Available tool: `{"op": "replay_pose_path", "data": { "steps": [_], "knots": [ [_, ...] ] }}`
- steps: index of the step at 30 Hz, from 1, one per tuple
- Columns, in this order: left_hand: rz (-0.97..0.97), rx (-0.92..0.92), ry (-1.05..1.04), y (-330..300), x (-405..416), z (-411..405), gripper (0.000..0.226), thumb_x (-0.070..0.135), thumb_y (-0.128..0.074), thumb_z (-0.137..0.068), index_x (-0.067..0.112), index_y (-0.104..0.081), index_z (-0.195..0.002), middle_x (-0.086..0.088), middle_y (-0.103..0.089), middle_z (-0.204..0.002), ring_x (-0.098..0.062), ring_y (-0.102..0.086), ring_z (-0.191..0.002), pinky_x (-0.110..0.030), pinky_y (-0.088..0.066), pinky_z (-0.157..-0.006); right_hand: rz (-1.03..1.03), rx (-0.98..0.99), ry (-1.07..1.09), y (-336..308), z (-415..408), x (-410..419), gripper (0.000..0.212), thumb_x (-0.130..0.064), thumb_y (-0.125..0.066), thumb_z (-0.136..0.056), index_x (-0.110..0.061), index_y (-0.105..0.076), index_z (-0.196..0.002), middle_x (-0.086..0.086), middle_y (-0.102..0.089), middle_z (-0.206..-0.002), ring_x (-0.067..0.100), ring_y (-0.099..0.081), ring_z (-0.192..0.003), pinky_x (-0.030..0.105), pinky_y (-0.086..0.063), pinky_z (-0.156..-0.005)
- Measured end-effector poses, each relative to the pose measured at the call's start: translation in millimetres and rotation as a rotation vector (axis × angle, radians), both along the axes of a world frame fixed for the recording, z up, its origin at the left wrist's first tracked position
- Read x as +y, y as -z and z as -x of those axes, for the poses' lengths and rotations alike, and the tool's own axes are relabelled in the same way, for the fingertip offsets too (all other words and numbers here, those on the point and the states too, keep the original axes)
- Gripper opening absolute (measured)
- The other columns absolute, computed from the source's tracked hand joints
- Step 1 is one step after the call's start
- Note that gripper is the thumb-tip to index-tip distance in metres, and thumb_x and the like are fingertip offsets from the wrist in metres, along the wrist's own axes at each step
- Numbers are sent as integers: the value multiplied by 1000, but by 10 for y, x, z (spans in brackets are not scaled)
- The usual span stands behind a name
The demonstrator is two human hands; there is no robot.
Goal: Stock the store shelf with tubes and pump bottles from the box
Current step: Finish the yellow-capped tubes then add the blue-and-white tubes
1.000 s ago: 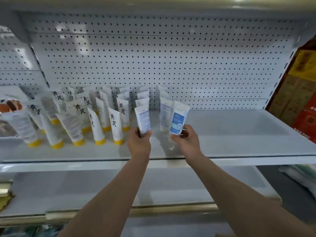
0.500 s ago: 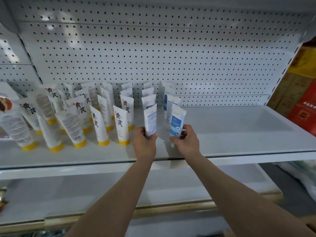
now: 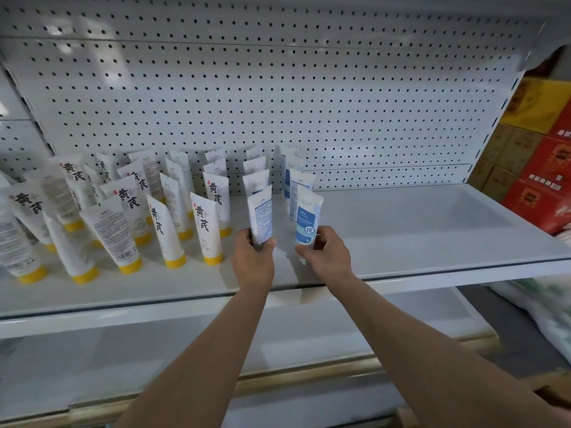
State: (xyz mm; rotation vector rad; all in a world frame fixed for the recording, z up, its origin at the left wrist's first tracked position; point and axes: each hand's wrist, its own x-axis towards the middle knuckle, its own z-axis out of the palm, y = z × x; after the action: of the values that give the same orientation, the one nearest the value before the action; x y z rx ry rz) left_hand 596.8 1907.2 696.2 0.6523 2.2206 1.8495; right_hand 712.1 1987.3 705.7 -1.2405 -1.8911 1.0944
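My left hand (image 3: 252, 257) grips the base of a white tube with blue print (image 3: 260, 216), held upright at the front of a row of like tubes (image 3: 255, 182). My right hand (image 3: 324, 253) pinches the base of a white and blue tube (image 3: 306, 218), also upright, in front of a second blue row (image 3: 296, 180). Both tubes stand near the front of the white shelf (image 3: 417, 230). Whether their caps touch the shelf is hidden by my fingers. The box is out of view.
Several white tubes with yellow caps (image 3: 204, 230) fill the shelf's left half. The pegboard back wall (image 3: 278, 97) rises behind. Red and yellow cartons (image 3: 543, 168) are stacked at the right. A lower shelf (image 3: 216, 341) runs beneath.
The view has shifted a little closer and lower. Both hands stay on their tubes at about the same spots on the shelf; the right tube now stands straighter.
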Motion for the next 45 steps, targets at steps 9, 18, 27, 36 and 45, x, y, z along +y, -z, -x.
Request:
{"op": "replay_pose_path", "data": {
  "steps": [9, 18, 27, 36, 45],
  "knots": [
    [13, 0, -8, 12, -12, -13, 39, 22, -75, -82, 14, -59, -118, 0, -68, -108, -20, -64, -98, -33, -51, -83, -1, -54, -9, 28, 9, 13, 57, -39, -79, -83, -23, -51, -129, -2, -64, -128, 15, -62, -109, 31, -54, -87],
    [55, -46, -63, -48, -74, -178, 78, 30, -81, -78, 7, -42, -142, -10, -51, -141, -25, -50, -128, -35, -42, -104, 98, 23, -60, -9, -178, 32, 68, -32, -84, -78, -20, -48, -135, 0, -60, -127, 14, -59, -111, 25, -47, -89],
    [-106, 28, -158, -161, 79, -1430, 82, 26, -82, -78, 8, -35, -143, -13, -37, -138, -25, -38, -129, -35, -35, -109, 80, 182, 28, -103, -1177, 199, 49, -27, -79, -84, -20, -58, -127, -5, -63, -112, 9, -61, -100, 28, -50, -95],
    [-57, -130, 250, 210, 747, -3309, 58, 31, -73, -87, 17, -44, -135, 1, -41, -130, -10, -48, -113, -28, -47, -100, 62, 101, 242, 170, -3101, 752, 42, -33, -74, -87, -18, -61, -125, -6, -65, -107, 7, -61, -96, 23, -49, -89],
    [333, -268, 434, 1307, 1027, -4721, 53, 36, -70, -88, 18, -48, -133, -3, -48, -133, -20, -53, -117, -30, -44, -93, 313, -127, 417, 1185, -4908, 948, 43, -38, -73, -87, -11, -66, -119, -2, -67, -106, 11, -61, -99, 16, -41, -80]
  ]
}}
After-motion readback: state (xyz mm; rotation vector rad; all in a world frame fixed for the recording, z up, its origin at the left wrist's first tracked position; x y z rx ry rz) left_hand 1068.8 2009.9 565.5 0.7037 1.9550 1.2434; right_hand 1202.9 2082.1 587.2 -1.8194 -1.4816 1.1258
